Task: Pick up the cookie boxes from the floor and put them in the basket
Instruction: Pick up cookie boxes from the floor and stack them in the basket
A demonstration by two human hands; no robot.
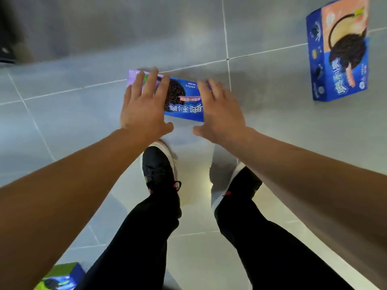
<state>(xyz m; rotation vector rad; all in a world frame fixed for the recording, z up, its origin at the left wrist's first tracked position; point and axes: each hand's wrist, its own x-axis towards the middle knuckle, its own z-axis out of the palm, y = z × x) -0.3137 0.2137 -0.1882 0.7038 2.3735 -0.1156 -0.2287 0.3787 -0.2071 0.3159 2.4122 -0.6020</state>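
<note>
Forearms fill the bottom of the frame, reaching forward and down over black trousers and two black shoes (159,166) on grey floor tiles (62,122).

Left to right:
- Green-and-blue box (60,277), bottom-left corner, just beside the left leg. Partly cut off by the frame edge; looks like another cookie box.
- Left hand (142,107): fingers straight and spread, nothing held. Overlaps the purple end of the blue cookie box (184,101). Can't tell if it's touching or hovering just above; image is blurred there.
- Blue cookie box lies flat on the floor, ahead of the feet, between the two hands.
- Right hand (219,114): fingers extended, slightly relaxed, holding nothing. Sits at the box's right end; contact also unclear.
- Second blue box (337,53) with a peach panel, far right, well apart from the hands, on the floor. Seems propped on an edge, but the wide lens makes that uncertain.

Basket: not in view.

Step in hand, my read: the reach for the first pickup. Nothing lifted yet, at least three boxes on the floor, so the task is early.

Next move needs both hands to close on the short ends of the flat box, thumbs under the near edge, then lift clear. After that the basket has to be located, since it's outside this view.
</note>
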